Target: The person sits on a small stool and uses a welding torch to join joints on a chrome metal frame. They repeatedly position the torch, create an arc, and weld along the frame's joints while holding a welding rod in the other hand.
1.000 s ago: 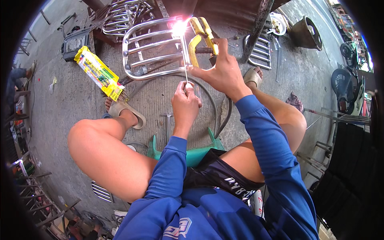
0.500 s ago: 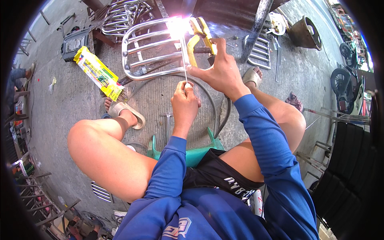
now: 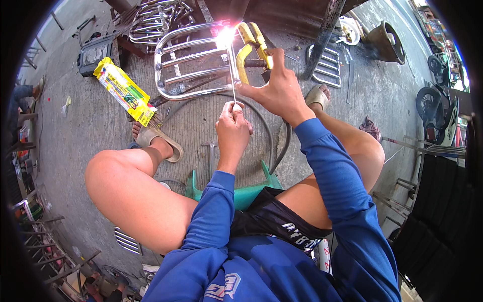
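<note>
- pinching thin rod (image 3: 235, 96) in l hand (image 3: 233, 127), just below chrome frame (image 3: 176, 79)
- r hand (image 3: 279, 93) gripping yellow clamp (image 3: 242, 58), just r of frame
- glare (image 3: 226, 36) at frame's upper r corner, ahead of both

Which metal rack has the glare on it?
The shiny rack just beyond the left hand: glare covers its upper right corner. The rack beside the post and the small rack at lower left have none.

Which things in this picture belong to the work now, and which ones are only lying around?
Belong to the work:
shiny metal rack, glowing at one corner
thin rod in the left hand
yellow clamp in the right hand

Apparently just lying around:
crumpled cloth
brown pot
hammer-like tool
</note>
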`<state>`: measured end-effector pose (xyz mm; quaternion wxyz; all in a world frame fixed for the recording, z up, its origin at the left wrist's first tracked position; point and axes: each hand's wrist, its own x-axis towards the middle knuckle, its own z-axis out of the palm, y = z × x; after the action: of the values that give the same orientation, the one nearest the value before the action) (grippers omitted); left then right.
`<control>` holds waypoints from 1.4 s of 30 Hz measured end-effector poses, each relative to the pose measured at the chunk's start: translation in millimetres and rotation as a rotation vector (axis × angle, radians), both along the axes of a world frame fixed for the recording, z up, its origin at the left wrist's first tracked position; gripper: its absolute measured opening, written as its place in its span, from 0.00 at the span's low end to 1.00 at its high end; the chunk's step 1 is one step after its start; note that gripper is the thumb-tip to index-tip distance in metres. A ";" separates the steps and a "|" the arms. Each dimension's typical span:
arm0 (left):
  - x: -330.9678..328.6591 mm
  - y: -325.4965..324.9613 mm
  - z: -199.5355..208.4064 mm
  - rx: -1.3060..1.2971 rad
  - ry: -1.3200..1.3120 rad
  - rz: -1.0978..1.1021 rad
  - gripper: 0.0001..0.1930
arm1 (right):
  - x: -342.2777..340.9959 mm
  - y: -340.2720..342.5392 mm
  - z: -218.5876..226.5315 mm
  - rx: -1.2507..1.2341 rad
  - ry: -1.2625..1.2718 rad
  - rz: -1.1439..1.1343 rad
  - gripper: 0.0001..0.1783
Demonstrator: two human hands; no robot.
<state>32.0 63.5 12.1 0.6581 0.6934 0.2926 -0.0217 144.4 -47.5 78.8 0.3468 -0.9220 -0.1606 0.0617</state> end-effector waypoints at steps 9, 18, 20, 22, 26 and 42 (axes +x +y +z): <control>0.2 1.3 2.3 0.056 0.038 -0.043 0.14 | 0.3 0.9 2.0 -0.013 0.034 -0.007 0.52; 0.4 -0.6 2.3 -0.018 0.045 -0.021 0.16 | 1.3 0.4 -0.7 -0.022 0.050 -0.015 0.51; -0.7 -0.6 2.7 -0.045 0.044 -0.026 0.17 | 0.7 -0.2 -2.4 0.007 0.028 -0.015 0.51; -0.8 -0.5 2.1 -0.043 -0.008 0.000 0.16 | 0.3 -1.5 -3.6 0.051 0.011 -0.044 0.51; -5.9 -6.3 1.0 0.010 -0.052 0.018 0.14 | 0.3 -6.1 -1.0 0.157 -0.021 -0.141 0.57; -34.5 -11.2 -0.7 -0.107 0.098 -0.167 0.14 | -18.9 -32.2 -4.1 0.005 -0.186 -0.030 0.60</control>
<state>-2.5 52.4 11.4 0.6750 0.6772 0.2641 -0.1262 125.5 -79.7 74.6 0.3336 -0.9252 -0.1783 -0.0296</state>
